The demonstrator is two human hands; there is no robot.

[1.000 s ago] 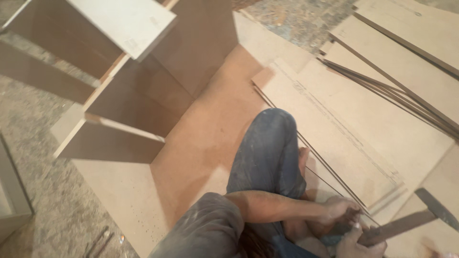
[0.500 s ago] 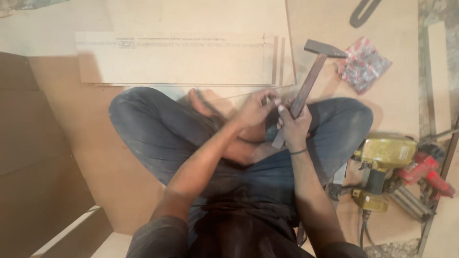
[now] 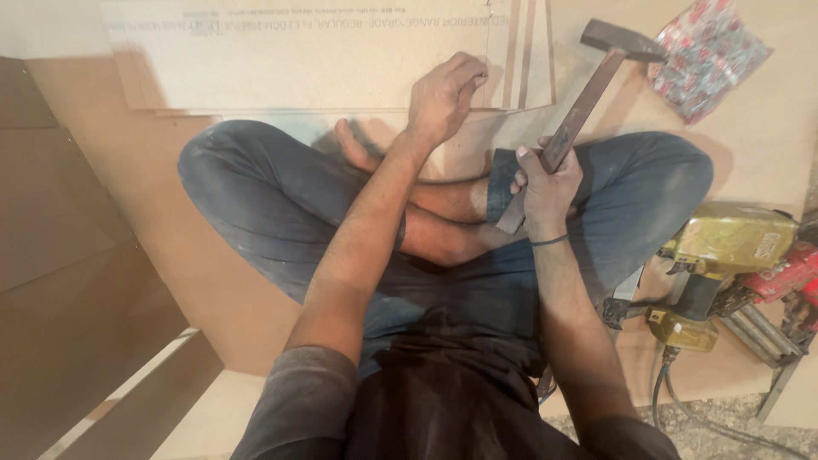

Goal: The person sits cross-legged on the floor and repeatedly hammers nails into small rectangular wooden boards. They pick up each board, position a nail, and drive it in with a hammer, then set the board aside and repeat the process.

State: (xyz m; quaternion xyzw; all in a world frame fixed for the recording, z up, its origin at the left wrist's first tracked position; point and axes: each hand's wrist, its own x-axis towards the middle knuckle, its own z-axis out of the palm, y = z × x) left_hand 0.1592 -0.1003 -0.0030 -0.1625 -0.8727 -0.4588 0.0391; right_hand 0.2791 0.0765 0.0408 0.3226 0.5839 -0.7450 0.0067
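Observation:
I sit cross-legged on a large brown board. My right hand point(image 3: 545, 192) grips the wooden handle of a hammer point(image 3: 573, 123), whose metal head points up and away over my right knee. My left hand point(image 3: 445, 95) reaches forward past my feet, fingers curled and pinched together just above the near edge of a pale board point(image 3: 298, 60) with thin wooden strips point(image 3: 521, 51) along its right end. Anything small between those fingertips is too small to make out.
A red patterned packet point(image 3: 711, 55) lies at the far right. By my right thigh sit a yellow nail gun point(image 3: 724, 247) with its hose point(image 3: 663, 388) and a red tool point(image 3: 788, 271). Dark brown panels point(image 3: 68, 255) stand at the left.
The view swung from the side boards to my lap. Half a second ago both hands met at the hammer handle; now my left hand has moved forward to the pale board.

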